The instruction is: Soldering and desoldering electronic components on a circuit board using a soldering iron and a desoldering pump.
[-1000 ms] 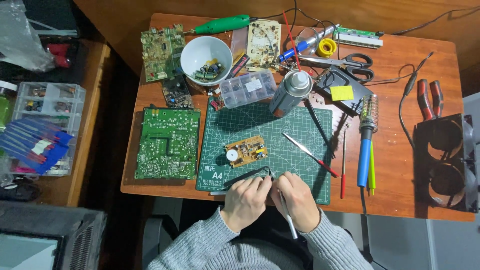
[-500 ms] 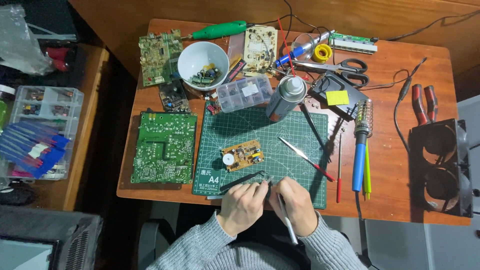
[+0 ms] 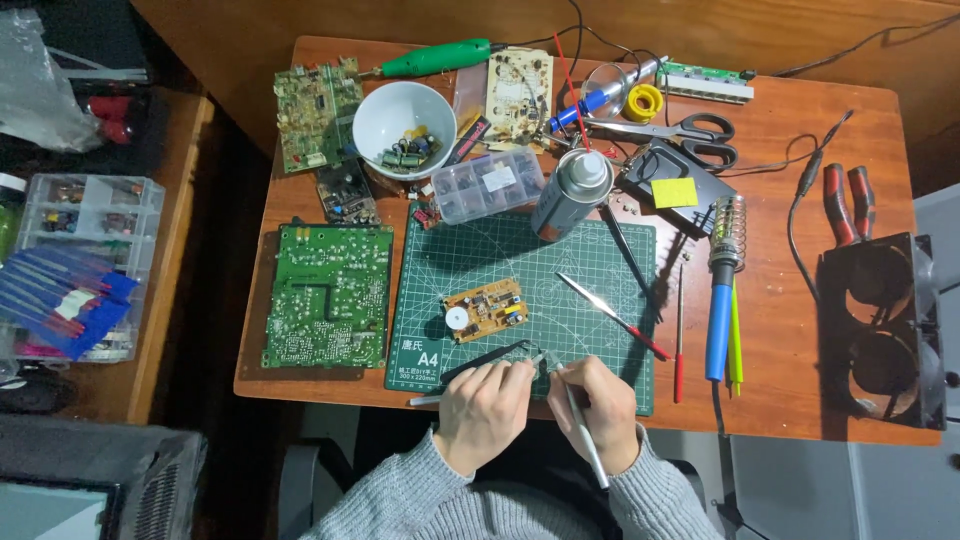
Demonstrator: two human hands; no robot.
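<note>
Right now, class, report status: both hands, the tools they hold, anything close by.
Left hand grips black tweezers. Right hand holds a slim silver tool. Tips meet over the cutting mat. Small orange circuit board lies apart.

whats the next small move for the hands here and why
Probably bring the two tool tips together on the small part between them. The left hand holds black tweezers, the right hand a thin silver tool, both meeting at the green cutting mat near edge, apart from the small orange board.

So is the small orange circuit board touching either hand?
Apart. The head view shows bare green mat between the small orange circuit board and both the left hand and the right hand, near the mat's front edge.
</note>
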